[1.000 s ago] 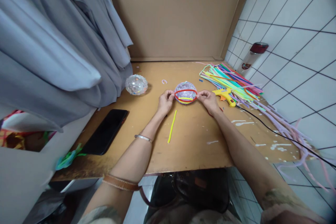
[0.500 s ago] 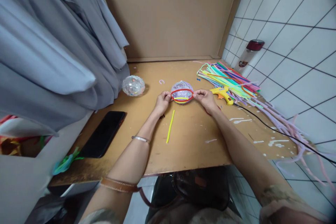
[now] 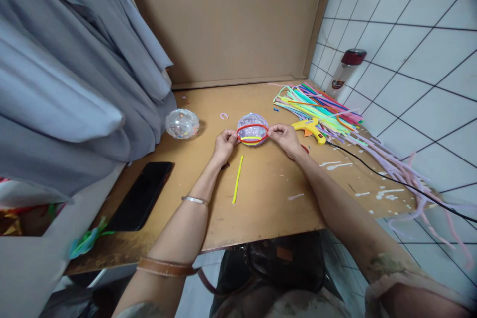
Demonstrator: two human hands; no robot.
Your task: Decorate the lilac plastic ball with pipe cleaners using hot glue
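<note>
A round, clear purplish ball rests on the wooden table between my hands. A red pipe cleaner forms a narrow oval across its front, with a yellow strip inside the lower part. My left hand pinches the oval's left end at the side of the ball. At the right end, the fingers of my right hand are closed on the same red pipe cleaner. Nearer to me, a loose yellow pipe cleaner lies on the table.
Left of the ball are a second clear ball and a black phone. On the right lie a yellow glue gun with a black cord, a heap of coloured pipe cleaners and a bottle. Grey cloth hangs at left.
The view has shifted slightly, so most things appear a little further left. Both hands keep their hold on the red pipe cleaner at the ball, with little visible movement.
</note>
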